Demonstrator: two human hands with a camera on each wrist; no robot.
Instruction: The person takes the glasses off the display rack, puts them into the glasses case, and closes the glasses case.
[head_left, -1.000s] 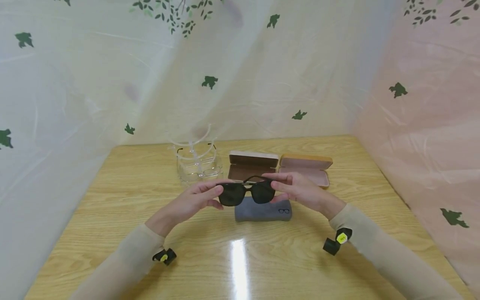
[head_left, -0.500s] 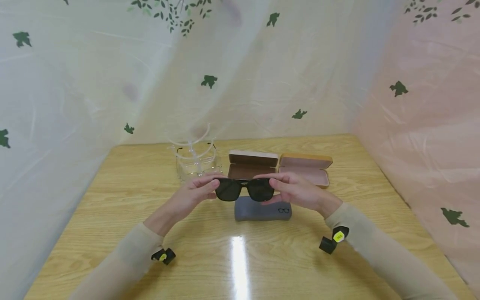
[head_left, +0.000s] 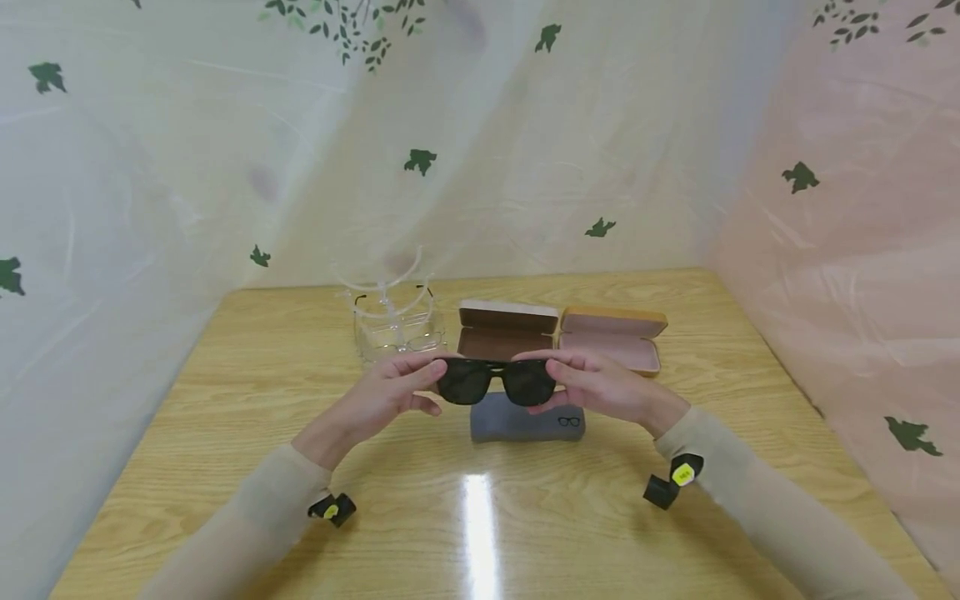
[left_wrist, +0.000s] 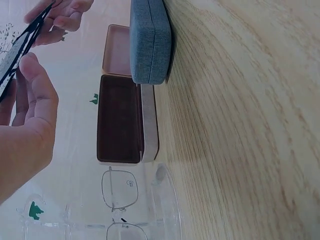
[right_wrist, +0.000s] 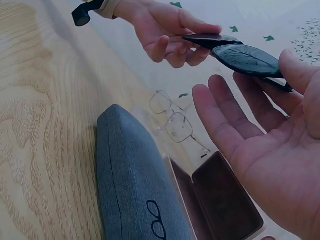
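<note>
A pair of black sunglasses [head_left: 495, 382] is held up off the table, lenses facing the head camera. My left hand [head_left: 390, 392] pinches its left end between thumb and fingers. At the other end my right hand [head_left: 600, 383] does the same, its lower fingers spread apart in the right wrist view. Behind and below the sunglasses lies a closed grey-blue glasses case [head_left: 525, 423] with a small glasses print on its front. The left wrist view shows the sunglasses [left_wrist: 22, 47] almost edge-on. Their temples are mostly hidden behind the lenses and hands.
Farther back stand two open glasses cases, one with a dark brown inside [head_left: 504, 342] and one orange with a pink inside [head_left: 611, 337]. To their left a clear display stand [head_left: 386, 308] carries wire-framed glasses [right_wrist: 179, 127]. All rest on the wooden table [head_left: 247, 400].
The sunglasses have levelled out and now face the head camera squarely; the temple seen above the right lens earlier is out of sight. Both hands keep their grip.
</note>
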